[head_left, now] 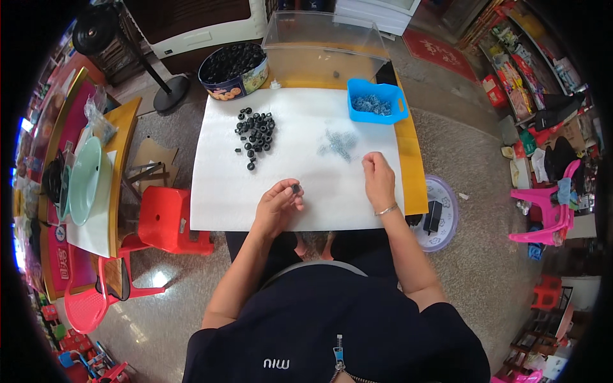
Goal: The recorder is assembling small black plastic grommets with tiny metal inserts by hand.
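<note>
My left hand (276,203) is above the front part of the white table cover (223,204). Its thumb and fingers are closed around a small black ring-like plastic piece (295,188). To the right, my right hand (380,182) is closed with the fingertips together; whatever they pinch is too small or hidden. Just beyond it lies a loose scatter of tiny shiny bluish-grey pieces (342,144), too small to name. A heap of similar black plastic pieces (257,133) is spread at the left, ahead of my left hand.
A round tin (254,82) full of black pieces stands at the back left. The blue plastic basket (389,119) at the back right holds more tiny shiny pieces. Behind is a clear plastic box (319,38). A red stool (159,214) stands left; a round basin (450,220) sits right.
</note>
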### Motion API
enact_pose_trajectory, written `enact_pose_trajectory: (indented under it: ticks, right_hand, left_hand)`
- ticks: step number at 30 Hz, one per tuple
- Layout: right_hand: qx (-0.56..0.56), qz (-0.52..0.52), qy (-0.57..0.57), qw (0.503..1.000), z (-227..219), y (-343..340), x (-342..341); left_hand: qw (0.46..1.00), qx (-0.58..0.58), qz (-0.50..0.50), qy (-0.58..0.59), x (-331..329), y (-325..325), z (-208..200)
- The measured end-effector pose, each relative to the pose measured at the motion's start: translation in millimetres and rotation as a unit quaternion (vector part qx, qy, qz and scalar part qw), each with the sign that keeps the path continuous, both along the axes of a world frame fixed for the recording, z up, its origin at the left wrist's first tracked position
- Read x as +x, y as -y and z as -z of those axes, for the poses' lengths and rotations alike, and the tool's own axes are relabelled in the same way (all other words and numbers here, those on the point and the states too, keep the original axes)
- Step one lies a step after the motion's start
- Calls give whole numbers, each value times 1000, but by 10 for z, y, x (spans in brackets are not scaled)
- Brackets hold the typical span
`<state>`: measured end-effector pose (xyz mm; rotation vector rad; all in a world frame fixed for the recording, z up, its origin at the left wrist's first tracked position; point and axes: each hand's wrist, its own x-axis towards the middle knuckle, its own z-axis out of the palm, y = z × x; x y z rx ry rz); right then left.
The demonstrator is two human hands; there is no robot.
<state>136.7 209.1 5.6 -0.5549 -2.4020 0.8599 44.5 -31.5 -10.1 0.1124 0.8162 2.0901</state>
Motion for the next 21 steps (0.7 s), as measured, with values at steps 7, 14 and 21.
enact_pose_trajectory:
  ticks: [7,14,21]
  right_hand:
    - [-47,-236,-31,970,-440,881,-12]
    - [-33,-226,-38,973,-442,973,-22]
    - [-141,-215,27,966,-497,959,-72]
  left_hand:
    - [998,-46,29,-37,-7,3,4]
    - [995,-60,39,-65,19,-4,-24]
    - [991,-67,94,-73,1,15,-41]
